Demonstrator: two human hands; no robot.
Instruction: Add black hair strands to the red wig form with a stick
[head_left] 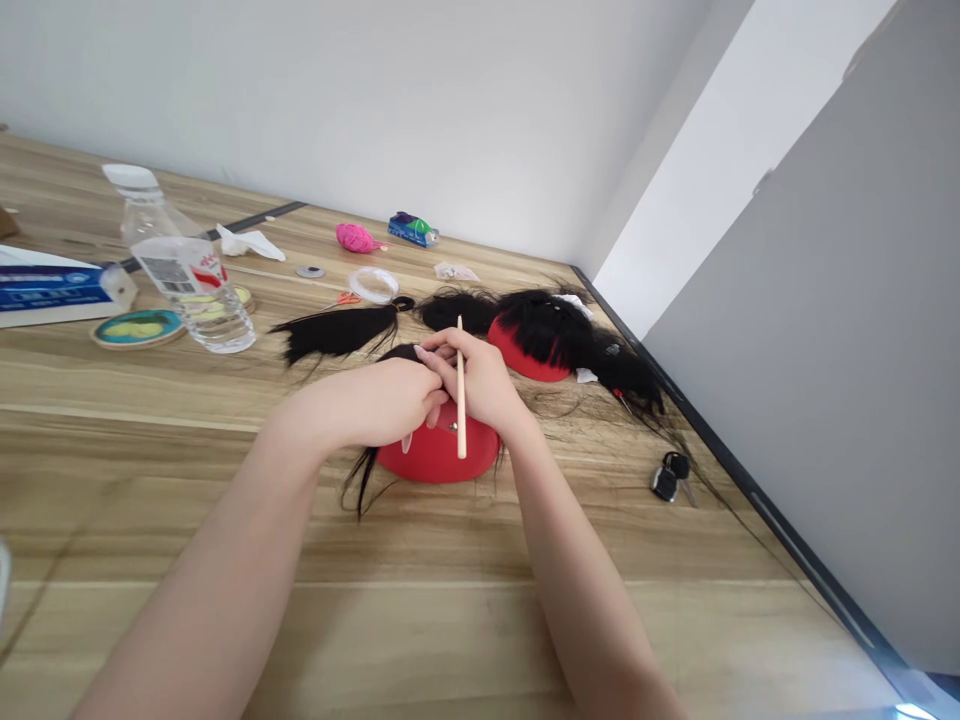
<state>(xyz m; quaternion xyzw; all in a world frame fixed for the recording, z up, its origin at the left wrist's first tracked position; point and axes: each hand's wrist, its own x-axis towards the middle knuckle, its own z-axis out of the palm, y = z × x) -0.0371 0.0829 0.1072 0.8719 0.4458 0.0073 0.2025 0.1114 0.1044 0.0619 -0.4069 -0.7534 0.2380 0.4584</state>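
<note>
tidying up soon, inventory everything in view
Near dome: 1, red, centre
Far dome: 1, red, behind
Hair: several bunches, black, domes and table
Bottle: 1, clear, left
Box: 1, blue-white, far left
Painted discs: apparently 2, blue-yellow, by bottle
Tissue: 1, white, behind bottle
Small disc: 1, grey, left
Ball: 1, pink, back
Packet: 1, blue-green, back
Ring: 1, whitish, centre
Scissors: apparently 1, orange, by ring
Scraps: several, whitish, around far dome
Keys: 1 bunch, black, right
Table: 1, brown, beneath
Wall: 1, whitish, behind
Stick: 1, pale, over near dome
Left hand: 1, bare, centre
Right hand: 1, bare, holding stick
</note>
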